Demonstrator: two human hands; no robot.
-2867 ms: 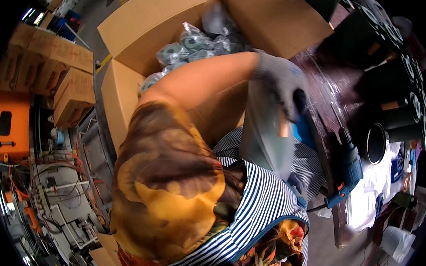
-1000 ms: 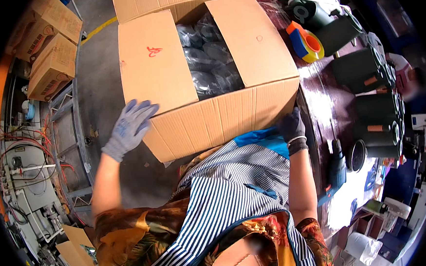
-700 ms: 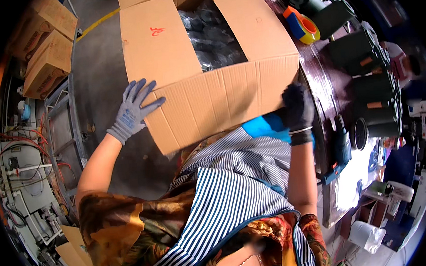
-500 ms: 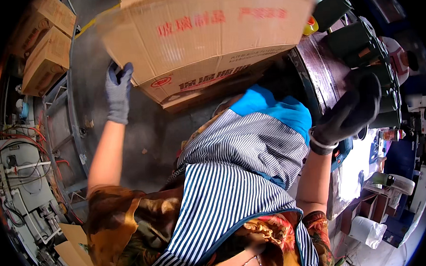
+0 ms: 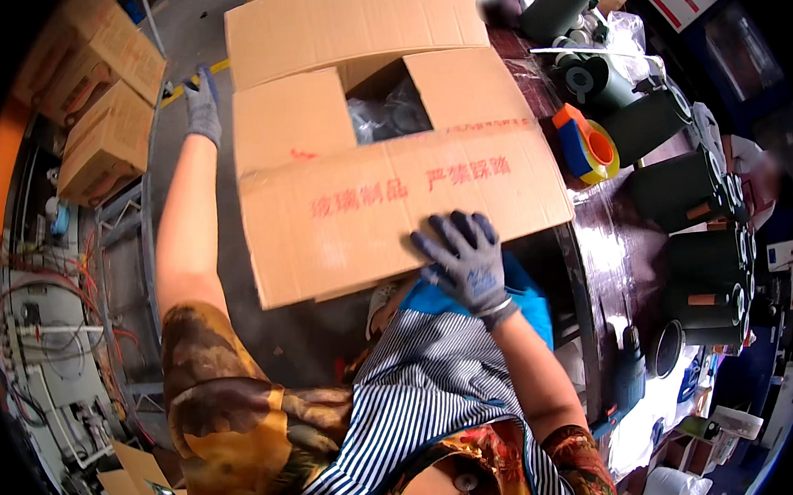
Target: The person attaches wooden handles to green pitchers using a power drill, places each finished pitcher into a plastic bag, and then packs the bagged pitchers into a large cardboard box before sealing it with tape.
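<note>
A large cardboard box (image 5: pixel 298 117) stands before me with its top partly open. Its two side flaps are folded inward, leaving a gap where clear plastic wrap (image 5: pixel 390 114) shows around something dark. Red print marks the near flap (image 5: pixel 342 242), which slopes toward me. My right hand (image 5: pixel 470 266), in a grey glove with dark fingertips, rests on this flap with its fingers spread. Off the box's left side is my left hand (image 5: pixel 201 110), gloved alike, apart from the cardboard, fingers stretched away from me and holding nothing.
To the right a workbench (image 5: pixel 609 234) carries several dark green cylinders (image 5: pixel 675 194), a tape dispenser (image 5: pixel 587 145) and a power drill (image 5: pixel 629 374). Stacked cartons (image 5: pixel 109 143) stand at the far left, with a metal frame and cabled machinery (image 5: pixel 48 341) nearer me.
The near flap, raised before, has come down toward me, and the box's top now shows. My right hand has moved from the bench side onto the flap; my left hand has moved farther away.
</note>
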